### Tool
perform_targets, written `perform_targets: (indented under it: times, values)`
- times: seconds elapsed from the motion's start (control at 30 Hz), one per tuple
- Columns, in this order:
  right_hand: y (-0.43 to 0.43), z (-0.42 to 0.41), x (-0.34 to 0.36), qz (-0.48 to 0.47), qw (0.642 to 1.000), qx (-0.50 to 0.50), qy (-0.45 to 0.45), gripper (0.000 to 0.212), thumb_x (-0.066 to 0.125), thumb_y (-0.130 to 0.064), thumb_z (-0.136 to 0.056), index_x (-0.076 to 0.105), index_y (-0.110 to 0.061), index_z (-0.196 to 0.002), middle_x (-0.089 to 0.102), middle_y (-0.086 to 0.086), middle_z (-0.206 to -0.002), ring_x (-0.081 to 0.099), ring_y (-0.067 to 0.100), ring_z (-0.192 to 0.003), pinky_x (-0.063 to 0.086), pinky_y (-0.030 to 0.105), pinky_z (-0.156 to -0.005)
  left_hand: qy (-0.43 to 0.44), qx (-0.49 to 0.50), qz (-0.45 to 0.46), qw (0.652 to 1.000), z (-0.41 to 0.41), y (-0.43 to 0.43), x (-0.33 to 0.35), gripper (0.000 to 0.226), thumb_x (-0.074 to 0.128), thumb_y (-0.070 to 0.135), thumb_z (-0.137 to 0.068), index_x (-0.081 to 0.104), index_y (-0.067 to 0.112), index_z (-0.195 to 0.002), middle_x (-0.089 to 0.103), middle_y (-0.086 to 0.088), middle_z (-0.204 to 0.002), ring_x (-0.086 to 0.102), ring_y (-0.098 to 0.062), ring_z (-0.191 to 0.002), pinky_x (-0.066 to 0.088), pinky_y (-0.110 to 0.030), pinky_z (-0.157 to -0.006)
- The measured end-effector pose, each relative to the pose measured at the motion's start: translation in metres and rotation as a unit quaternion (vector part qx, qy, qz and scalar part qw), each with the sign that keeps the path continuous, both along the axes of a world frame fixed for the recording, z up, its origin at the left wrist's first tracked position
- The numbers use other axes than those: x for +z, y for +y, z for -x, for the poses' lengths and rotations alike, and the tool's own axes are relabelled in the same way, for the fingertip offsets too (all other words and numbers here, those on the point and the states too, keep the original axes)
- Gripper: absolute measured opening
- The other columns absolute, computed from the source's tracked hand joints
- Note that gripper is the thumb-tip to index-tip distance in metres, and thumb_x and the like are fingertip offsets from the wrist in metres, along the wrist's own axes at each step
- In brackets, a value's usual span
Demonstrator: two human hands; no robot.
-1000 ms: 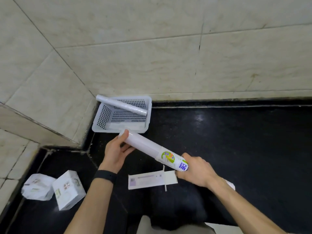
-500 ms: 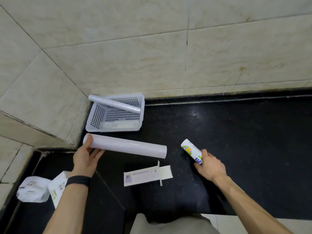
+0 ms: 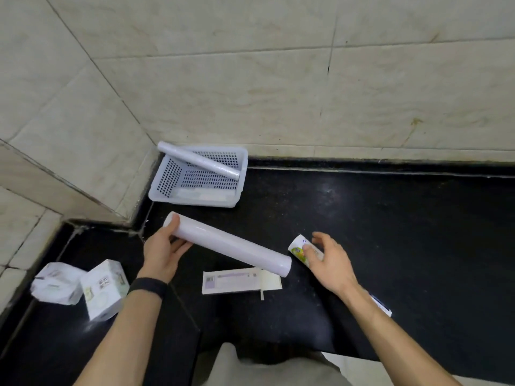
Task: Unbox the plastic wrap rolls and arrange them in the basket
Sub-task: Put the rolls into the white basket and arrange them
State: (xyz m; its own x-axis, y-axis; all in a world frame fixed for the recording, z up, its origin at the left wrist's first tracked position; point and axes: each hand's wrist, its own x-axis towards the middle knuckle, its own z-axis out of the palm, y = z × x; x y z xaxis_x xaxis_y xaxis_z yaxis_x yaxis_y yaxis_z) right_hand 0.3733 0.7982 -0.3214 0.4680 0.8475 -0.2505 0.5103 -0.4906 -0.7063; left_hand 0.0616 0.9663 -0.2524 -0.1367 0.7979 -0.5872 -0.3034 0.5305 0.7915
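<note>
The left hand grips a bare white plastic wrap roll near its far end, slanting above the black desk near the white basket, where a second roll leans across with one end on the rim, while the right hand holds a short printed sleeve just beside the roll's near end

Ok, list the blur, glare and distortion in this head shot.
Head view: the wide-angle lens bows the tile joints of the wall; soft glare patches sit on the black counter; a sheen runs along the roll in the left hand; motion blur smears the wrapped packs at left and, slightly, the right hand with its printed sleeve; the basket is fairly sharp.
</note>
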Motion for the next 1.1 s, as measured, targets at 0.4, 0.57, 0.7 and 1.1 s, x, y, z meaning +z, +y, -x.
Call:
perform_targets:
  times: [0.4,0.57,0.7,1.1]
  values:
    - [0.073,0.068,0.055,-0.015,0.954,0.295,-0.054,0.067,0.059,-0.060,-0.086,0.043,-0.032,-0.145,0.056,-0.006,-0.132,0.052,0.021,-0.119,0.044,0.036,-0.100,-0.027,-0.029,-0.038,0.999,-0.020,0.007,0.014,0.030,0.078,0.029,-0.081,0.068,0.017,-0.107,0.072,-0.008,-0.110,0.071,-0.024,-0.098,0.060,-0.037,-0.069]
    - [0.110,0.078,0.064,0.008,0.924,0.368,-0.106,0.061,0.060,-0.061,-0.084,0.045,-0.039,-0.139,0.059,-0.008,-0.117,0.056,0.018,-0.106,0.050,0.038,-0.089,-0.061,-0.005,-0.036,0.998,0.002,0.023,0.016,0.037,0.080,0.029,-0.078,0.067,0.015,-0.110,0.071,-0.009,-0.110,0.070,-0.026,-0.101,0.059,-0.040,-0.074]
    - [0.140,0.093,0.064,0.023,0.914,0.386,-0.124,0.053,0.061,-0.060,-0.084,0.050,-0.037,-0.131,0.061,-0.007,-0.109,0.059,0.018,-0.099,0.051,0.039,-0.086,-0.060,-0.012,-0.045,0.997,0.017,0.046,0.011,0.038,0.078,0.031,-0.080,0.068,0.015,-0.113,0.076,-0.006,-0.106,0.073,-0.023,-0.097,0.059,-0.038,-0.075]
    - [0.248,0.113,0.063,0.012,0.927,0.306,-0.216,0.050,0.057,-0.054,-0.092,0.048,-0.029,-0.134,0.062,-0.003,-0.123,0.060,0.026,-0.104,0.054,0.041,-0.078,0.314,-0.149,-0.158,0.924,0.073,0.166,-0.029,0.053,0.057,0.055,-0.093,0.050,0.029,-0.139,0.054,0.012,-0.131,0.050,-0.005,-0.112,0.039,-0.017,-0.086]
